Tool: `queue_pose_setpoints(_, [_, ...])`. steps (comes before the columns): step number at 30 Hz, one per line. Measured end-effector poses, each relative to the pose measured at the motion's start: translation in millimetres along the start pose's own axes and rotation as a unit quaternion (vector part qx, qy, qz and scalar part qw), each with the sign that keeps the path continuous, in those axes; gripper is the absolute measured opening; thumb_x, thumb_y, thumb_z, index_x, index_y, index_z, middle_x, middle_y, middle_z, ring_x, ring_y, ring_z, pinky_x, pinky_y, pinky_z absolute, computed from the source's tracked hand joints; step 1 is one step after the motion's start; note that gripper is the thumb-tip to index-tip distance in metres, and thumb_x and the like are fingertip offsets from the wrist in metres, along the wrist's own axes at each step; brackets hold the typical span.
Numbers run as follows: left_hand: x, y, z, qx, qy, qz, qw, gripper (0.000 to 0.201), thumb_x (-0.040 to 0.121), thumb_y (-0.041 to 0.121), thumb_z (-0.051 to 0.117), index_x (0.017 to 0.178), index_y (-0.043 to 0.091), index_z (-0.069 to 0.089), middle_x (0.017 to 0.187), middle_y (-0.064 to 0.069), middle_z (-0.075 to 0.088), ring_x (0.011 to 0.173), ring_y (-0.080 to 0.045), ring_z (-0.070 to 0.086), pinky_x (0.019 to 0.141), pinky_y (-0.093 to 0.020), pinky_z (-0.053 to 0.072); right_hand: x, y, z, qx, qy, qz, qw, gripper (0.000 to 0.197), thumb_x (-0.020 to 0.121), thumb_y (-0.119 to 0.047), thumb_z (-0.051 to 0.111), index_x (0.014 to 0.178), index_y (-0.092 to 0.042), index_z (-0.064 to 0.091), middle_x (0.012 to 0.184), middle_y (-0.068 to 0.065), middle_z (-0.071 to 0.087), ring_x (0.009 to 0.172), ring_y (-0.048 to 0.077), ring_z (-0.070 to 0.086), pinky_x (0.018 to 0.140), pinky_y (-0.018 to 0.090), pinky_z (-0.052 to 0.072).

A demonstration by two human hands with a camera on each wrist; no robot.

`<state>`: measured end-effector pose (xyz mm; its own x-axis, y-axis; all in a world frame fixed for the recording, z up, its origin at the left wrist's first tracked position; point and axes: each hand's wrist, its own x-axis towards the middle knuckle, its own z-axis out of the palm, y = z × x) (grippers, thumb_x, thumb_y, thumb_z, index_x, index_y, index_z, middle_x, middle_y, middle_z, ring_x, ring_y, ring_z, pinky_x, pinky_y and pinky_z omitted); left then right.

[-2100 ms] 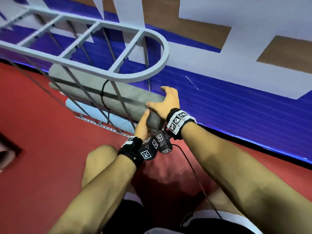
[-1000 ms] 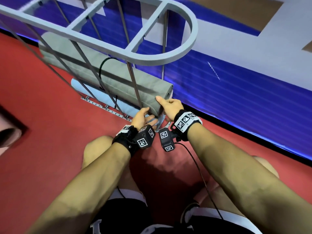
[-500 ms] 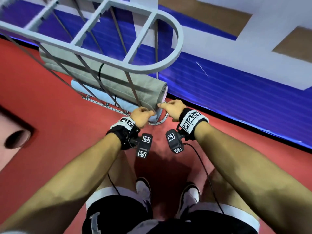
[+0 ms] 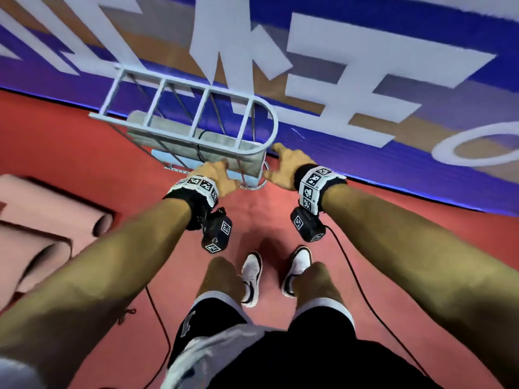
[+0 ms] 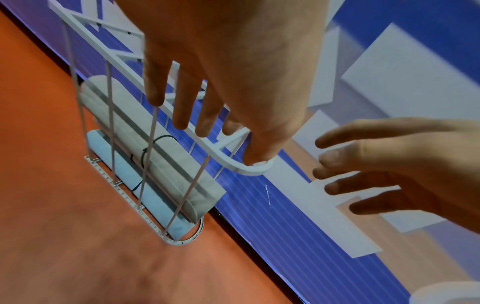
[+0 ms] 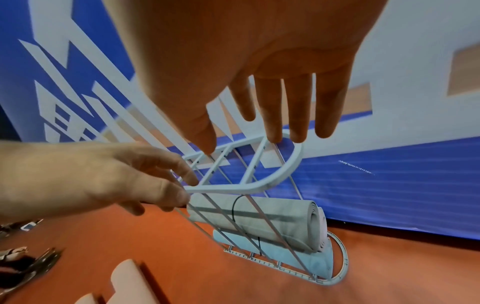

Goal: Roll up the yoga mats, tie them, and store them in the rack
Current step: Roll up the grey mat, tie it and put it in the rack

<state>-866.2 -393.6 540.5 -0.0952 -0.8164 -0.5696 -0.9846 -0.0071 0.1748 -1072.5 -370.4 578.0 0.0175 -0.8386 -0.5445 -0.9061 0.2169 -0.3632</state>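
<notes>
Both hands hang spread and empty above the rack [image 4: 193, 130]; pink mats [image 4: 50, 220] lie at eight o'clock, long axes pointing rackward, nearer the left hand [image 4: 216, 178] than the right hand [image 4: 286, 167].

Red floor [image 4: 70, 153], wire rack [image 4: 179, 119] and rolled pink mats [image 4: 42, 226] on it

Head cam looks steeply down; both wrist cams face along fingers, all sharing the rack [image 4: 193, 119].

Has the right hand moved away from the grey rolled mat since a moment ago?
Yes. The right hand has let go of the grey mat and lifted up beside the rack rim, open.
</notes>
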Motion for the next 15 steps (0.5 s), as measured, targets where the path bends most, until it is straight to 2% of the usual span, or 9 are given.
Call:
queue_pose_setpoints(4, [-38.2, -29.1, -45.8, 0.033, 0.032, 0.024, 0.999, 0.058, 0.080, 0.052, 0.067, 0.129, 0.022, 0.057, 0.130, -0.014, 0.065, 0.116, -0.039, 0.061, 0.096, -0.044, 0.052, -60.0, -37.0, -26.2, -0.029, 0.026, 0.018, 0.999, 0.068, 0.090, -0.054, 0.063, 0.147, -0.024, 0.039, 0.131, 0.014, 0.062, 0.116, 0.038, 0.060, 0.080, 0.037, 0.048])
queue_pose_setpoints(7, [-54.5, -52.7, -75.6, 0.045, 0.044, 0.056, 0.996, 0.064, 0.080, 0.050, 0.067, 0.137, 0.024, 0.052, 0.128, -0.010, 0.065, 0.115, -0.039, 0.061, 0.096, -0.044, 0.052, -94.7, -65.3, -26.7, -0.017, 0.078, 0.055, 0.995, 0.063, 0.091, -0.046, 0.065, 0.144, -0.020, 0.043, 0.128, 0.013, 0.063, 0.113, 0.036, 0.061, 0.079, 0.038, 0.050])
queue_pose_setpoints(10, [-82.9, -74.3, -92.6, 0.065, 0.046, 0.096, 0.992, 0.069, 0.077, 0.053, 0.067, 0.138, 0.027, 0.049, 0.123, -0.008, 0.066, 0.108, -0.036, 0.063, 0.090, -0.041, 0.054, -131.9, -99.0, -15.7, -0.001, 0.106, 0.088, 0.990, 0.066, 0.091, -0.042, 0.065, 0.147, -0.019, 0.040, 0.129, 0.013, 0.061, 0.111, 0.035, 0.062, 0.076, 0.037, 0.051])
queue_pose_setpoints(13, [-120.1, -99.0, -102.5, 0.081, 0.032, 0.138, 0.987, 0.071, 0.077, 0.055, 0.066, 0.139, 0.025, 0.048, 0.124, -0.006, 0.067, 0.107, -0.034, 0.063, 0.089, -0.042, 0.055, -171.1, -138.3, 1.2, 0.003, 0.113, 0.105, 0.988, 0.065, 0.089, -0.041, 0.066, 0.145, -0.018, 0.043, 0.133, 0.012, 0.060, 0.114, 0.034, 0.061, 0.082, 0.038, 0.053])
queue_pose_setpoints(15, [-142.5, -113.7, -108.9, 0.090, 0.038, 0.156, 0.983, 0.070, 0.082, 0.051, 0.067, 0.142, 0.023, 0.047, 0.127, -0.009, 0.065, 0.110, -0.035, 0.062, 0.089, -0.042, 0.055, -195.5, -159.5, 12.4, 0.010, 0.127, 0.104, 0.986, 0.064, 0.089, -0.041, 0.066, 0.145, -0.017, 0.044, 0.137, 0.011, 0.058, 0.119, 0.034, 0.059, 0.089, 0.040, 0.054])
